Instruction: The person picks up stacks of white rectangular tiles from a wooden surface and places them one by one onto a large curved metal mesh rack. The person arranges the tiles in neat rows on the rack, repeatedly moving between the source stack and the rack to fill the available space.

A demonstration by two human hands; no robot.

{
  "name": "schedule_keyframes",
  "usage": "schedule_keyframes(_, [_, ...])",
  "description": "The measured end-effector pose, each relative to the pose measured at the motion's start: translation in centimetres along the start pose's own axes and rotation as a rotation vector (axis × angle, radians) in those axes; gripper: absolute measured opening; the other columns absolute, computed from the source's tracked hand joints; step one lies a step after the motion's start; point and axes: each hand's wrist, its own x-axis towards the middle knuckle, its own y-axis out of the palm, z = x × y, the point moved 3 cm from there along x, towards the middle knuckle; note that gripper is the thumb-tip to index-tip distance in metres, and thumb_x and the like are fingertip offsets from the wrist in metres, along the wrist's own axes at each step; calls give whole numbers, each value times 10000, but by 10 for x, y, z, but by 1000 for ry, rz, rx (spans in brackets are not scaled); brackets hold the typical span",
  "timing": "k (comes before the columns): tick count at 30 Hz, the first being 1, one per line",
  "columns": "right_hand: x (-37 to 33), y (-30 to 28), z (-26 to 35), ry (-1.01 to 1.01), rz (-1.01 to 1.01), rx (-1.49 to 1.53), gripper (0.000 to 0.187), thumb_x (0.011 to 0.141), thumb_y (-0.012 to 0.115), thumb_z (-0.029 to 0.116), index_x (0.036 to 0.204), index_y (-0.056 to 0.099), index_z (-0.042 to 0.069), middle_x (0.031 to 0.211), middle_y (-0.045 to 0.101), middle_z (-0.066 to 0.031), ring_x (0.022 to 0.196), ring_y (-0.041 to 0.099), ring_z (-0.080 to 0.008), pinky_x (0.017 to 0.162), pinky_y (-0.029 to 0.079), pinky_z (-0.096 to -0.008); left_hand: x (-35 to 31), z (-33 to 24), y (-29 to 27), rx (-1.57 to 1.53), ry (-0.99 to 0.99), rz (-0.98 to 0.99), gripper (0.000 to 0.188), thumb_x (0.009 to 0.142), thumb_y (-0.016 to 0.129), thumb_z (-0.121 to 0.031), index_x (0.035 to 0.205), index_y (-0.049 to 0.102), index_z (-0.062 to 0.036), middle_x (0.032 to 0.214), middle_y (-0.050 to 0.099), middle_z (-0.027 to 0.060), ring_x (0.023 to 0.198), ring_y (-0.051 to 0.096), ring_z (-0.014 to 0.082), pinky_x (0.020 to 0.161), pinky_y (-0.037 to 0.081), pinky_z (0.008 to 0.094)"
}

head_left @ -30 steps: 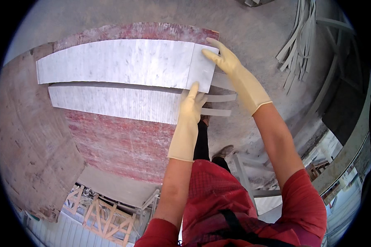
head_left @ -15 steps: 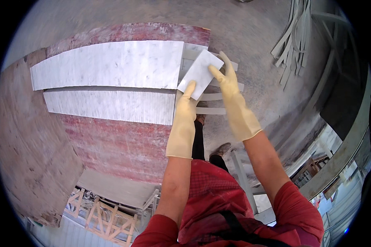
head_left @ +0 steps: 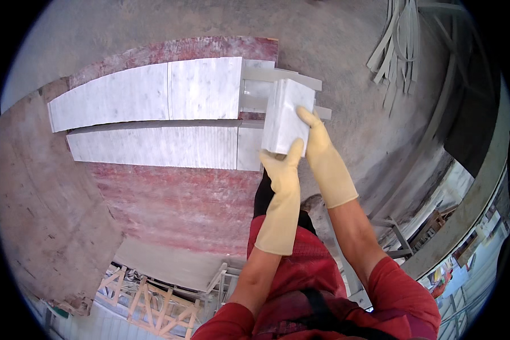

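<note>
A stack of several white marble tiles (head_left: 294, 113) is held up past the right end of the tile rows, its layered edges showing on the left side. My left hand (head_left: 282, 167), in a pale yellow rubber glove, is closed on the near end of the stack, thumb over the top face. My right hand (head_left: 317, 133), gloved the same way, grips the right side with its thumb on top; its other fingers are hidden behind. Beside the stack, a far row of tiles (head_left: 204, 88) and a near row of tiles (head_left: 153, 146) stand packed on edge.
The rows rest on a red, dust-whitened board (head_left: 175, 204). Pale flat strips (head_left: 300, 79) jut out beyond its right end. A bundle of long strips (head_left: 399, 51) lies on the floor at the far right. Wooden frames (head_left: 153, 306) stand at the lower left.
The marble in my hands has moved right and turned more upright, now showing several layered edges. My right thumb has slid down along it. A dividing line now shows in the far row.
</note>
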Motion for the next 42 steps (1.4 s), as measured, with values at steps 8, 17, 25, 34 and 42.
schedule_keyframes(8, [-183, -49, 13, 68, 163, 117, 770, 989, 716, 363, 1637, 465, 32, 1520, 644, -168, 1376, 646, -294, 1142, 540, -442, -111, -35, -77, 122, -397, 467, 935, 1047, 562, -721, 1659, 435, -24, 1601, 563, 183, 1485, 542, 287, 1262, 416, 449])
schedule_keyframes(17, [-393, -92, 58, -116, 257, -37, 991, 806, 847, 214, 1679, 422, 13, 1566, 598, -147, 1459, 566, -265, 1254, 410, -401, -252, 24, -41, -114, -534, 823, 1132, 898, 472, -974, 1647, 481, -125, 1627, 566, 90, 1465, 564, 275, 1236, 465, 470])
schedule_keyframes(25, [-553, -196, 72, -553, 239, -400, 1008, 824, 922, 202, 1700, 440, 70, 1571, 591, -116, 1411, 564, -259, 1214, 421, -404, -398, 67, -48, -86, -245, 1051, 1125, 949, 402, -955, 1717, 369, -133, 1694, 477, 104, 1554, 469, 322, 1305, 371, 521])
schedule_keyframes(34, [-777, -287, 64, -1136, -248, -841, 999, 816, 913, 425, 1648, 502, 55, 1306, 699, -246, 1304, 629, -411, 1097, 511, -453, -547, 89, -102, 285, -205, 1161, 1040, 1003, 393, -880, 1728, 338, -137, 1715, 446, 111, 1574, 438, 322, 1318, 345, 519])
schedule_keyframes(42, [-853, -375, 38, -1171, -747, -1173, 939, 857, 827, 613, 1530, 584, 6, 1055, 765, -201, 942, 727, -437, 839, 580, -513, -646, 138, -77, 502, -169, 1244, 965, 1051, 385, -814, 1739, 310, -141, 1734, 419, 117, 1592, 410, 322, 1330, 322, 516])
